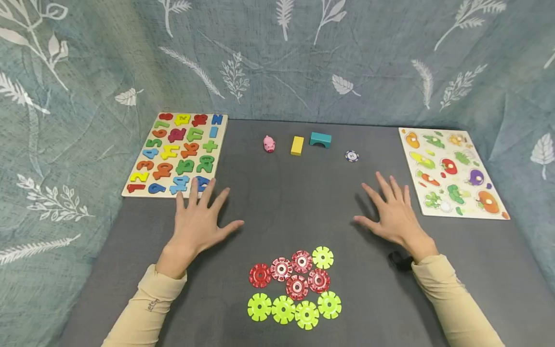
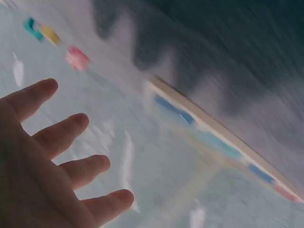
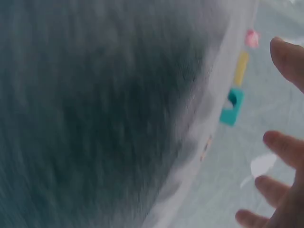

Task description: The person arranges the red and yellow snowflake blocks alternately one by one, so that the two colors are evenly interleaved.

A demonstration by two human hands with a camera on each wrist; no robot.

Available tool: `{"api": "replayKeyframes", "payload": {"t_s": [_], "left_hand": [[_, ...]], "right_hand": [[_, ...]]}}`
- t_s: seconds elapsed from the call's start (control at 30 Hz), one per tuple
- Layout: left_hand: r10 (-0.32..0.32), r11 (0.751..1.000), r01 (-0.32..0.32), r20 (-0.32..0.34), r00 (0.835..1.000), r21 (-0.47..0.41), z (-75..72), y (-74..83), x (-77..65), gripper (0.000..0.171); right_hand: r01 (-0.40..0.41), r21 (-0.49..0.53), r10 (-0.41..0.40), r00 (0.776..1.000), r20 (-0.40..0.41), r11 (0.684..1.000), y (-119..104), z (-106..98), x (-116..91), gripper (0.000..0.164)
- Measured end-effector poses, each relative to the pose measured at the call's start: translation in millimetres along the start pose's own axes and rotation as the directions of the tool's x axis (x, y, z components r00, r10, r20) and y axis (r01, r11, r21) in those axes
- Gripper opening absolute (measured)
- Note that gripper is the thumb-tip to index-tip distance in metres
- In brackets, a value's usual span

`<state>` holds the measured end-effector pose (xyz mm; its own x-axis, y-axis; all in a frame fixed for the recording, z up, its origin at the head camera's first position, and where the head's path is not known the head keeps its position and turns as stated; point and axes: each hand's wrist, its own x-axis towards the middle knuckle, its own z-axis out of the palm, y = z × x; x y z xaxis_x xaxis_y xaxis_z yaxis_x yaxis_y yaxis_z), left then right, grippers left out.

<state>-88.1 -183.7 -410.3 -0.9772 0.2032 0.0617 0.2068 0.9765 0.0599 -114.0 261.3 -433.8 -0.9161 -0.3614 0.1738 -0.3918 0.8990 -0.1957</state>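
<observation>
My left hand [image 1: 196,224] is spread over the table, palm down, its fingertips overlapping the near edge of the number puzzle board [image 1: 173,156] in the head view. On the other side, my right hand [image 1: 394,217] has its fingers spread too, just left of the vegetable puzzle board [image 1: 438,193]. Neither hand holds anything. Between the forearms lie several red notched discs [image 1: 260,275] and several lime-green notched discs [image 1: 283,309], grouped close together. The left wrist view shows the left fingers [image 2: 61,135] held straight and apart.
Along the back of the table stand a pink pig [image 1: 269,144], a yellow block [image 1: 297,146], a teal arch block [image 1: 320,140] and a poker chip [image 1: 352,156]. A patterned cloth [image 1: 277,62] hangs behind and at both sides. A black object [image 1: 400,261] shows by the right wrist.
</observation>
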Motion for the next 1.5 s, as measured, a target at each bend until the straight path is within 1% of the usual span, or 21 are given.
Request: {"api": "replayKeyframes", "payload": {"t_s": [0.07,0.13,0.23,0.33,0.4,0.47,0.53,0.57,0.63,0.7,0.73,0.8,0.87,0.93,1.07,1.2,1.23,1.33,1.5], "left_hand": [[0.063,0.998,-0.063,0.006,0.998,0.02,3.8,10.6,-0.4,0.087],[0.136,0.99,-0.136,0.006,0.991,0.025,7.1,21.5,-1.9,0.085],[0.247,0.969,-0.247,-0.012,0.969,0.026,11.7,37.9,-4.8,0.079],[0.339,0.941,-0.339,-0.03,0.94,0.005,14.9,55.3,-8.7,0.07],[0.395,0.918,-0.395,-0.037,0.918,-0.017,16.9,67.5,-11.6,0.063],[0.451,0.891,-0.452,-0.049,0.891,-0.028,18.7,79.7,-14.5,0.056],[0.506,0.861,-0.508,-0.073,0.86,-0.015,19.6,91.2,-17.1,0.052],[0.531,0.846,-0.533,-0.086,0.843,-0.003,20.0,96.5,-18.1,0.051],[0.574,0.818,-0.574,-0.112,0.811,0.038,21.4,106.0,-19.5,0.05],[0.609,0.793,-0.605,-0.127,0.783,0.074,22.9,113.8,-20.9,0.049],[0.623,0.783,-0.616,-0.127,0.772,0.089,24.3,117.0,-21.4,0.049],[0.642,0.766,-0.632,-0.12,0.757,0.113,26.3,122.6,-22.4,0.046],[0.653,0.757,-0.64,-0.105,0.75,0.131,27.7,126.9,-23.3,0.042],[0.656,0.753,-0.642,-0.089,0.75,0.142,28.6,130.1,-23.7,0.039],[0.652,0.753,-0.638,-0.051,0.756,0.16,26.9,135.3,-23.7,0.036],[0.643,0.752,-0.634,0.01,0.766,0.178,22.1,141.3,-21.1,0.035],[0.639,0.754,-0.633,0.027,0.769,0.174,20.6,143.0,-19.5,0.035],[0.632,0.757,-0.635,0.075,0.771,0.155,18.0,146.7,-13.3,0.035],[0.622,0.769,-0.636,0.147,0.769,0.072,17.3,148.6,-4.7,0.041]], "right_hand": [[0.091,0.009,-0.091,0.996,-0.001,0.996,-6,4,2,0.08],[0.187,0.025,-0.187,0.982,0.001,0.982,-13,6,3,0.078],[0.322,0.066,-0.323,0.946,0.018,0.945,-26,7,6,0.072],[0.433,0.11,-0.441,0.896,0.06,0.895,-40,6,7,0.064],[0.497,0.13,-0.51,0.855,0.098,0.858,-49,6,6,0.058],[0.55,0.145,-0.567,0.813,0.134,0.823,-57,6,5,0.055],[0.588,0.163,-0.609,0.776,0.163,0.792,-65,7,4,0.052],[0.601,0.167,-0.624,0.762,0.174,0.781,-68,7,4,0.052],[0.618,0.181,-0.643,0.743,0.185,0.765,-73,7,3,0.051],[0.633,0.187,-0.66,0.727,0.189,0.751,-76,8,2,0.049],[0.639,0.189,-0.666,0.721,0.19,0.745,-77,9,1,0.048],[0.648,0.191,-0.675,0.713,0.189,0.738,-79,10,1,0.047],[0.653,0.191,-0.68,0.709,0.188,0.733,-80,11,1,0.046],[0.656,0.191,-0.683,0.706,0.185,0.73,-80,12,0,0.045],[0.662,0.195,-0.69,0.702,0.178,0.724,-81,12,0,0.043],[0.656,0.207,-0.687,0.702,0.186,0.726,-82,11,-1,0.044],[0.653,0.207,-0.685,0.703,0.189,0.728,-82,11,-1,0.044],[0.651,0.206,-0.682,0.706,0.188,0.731,-82,12,-1,0.044],[0.656,0.205,-0.686,0.706,0.175,0.727,-82,15,0,0.045]]}}
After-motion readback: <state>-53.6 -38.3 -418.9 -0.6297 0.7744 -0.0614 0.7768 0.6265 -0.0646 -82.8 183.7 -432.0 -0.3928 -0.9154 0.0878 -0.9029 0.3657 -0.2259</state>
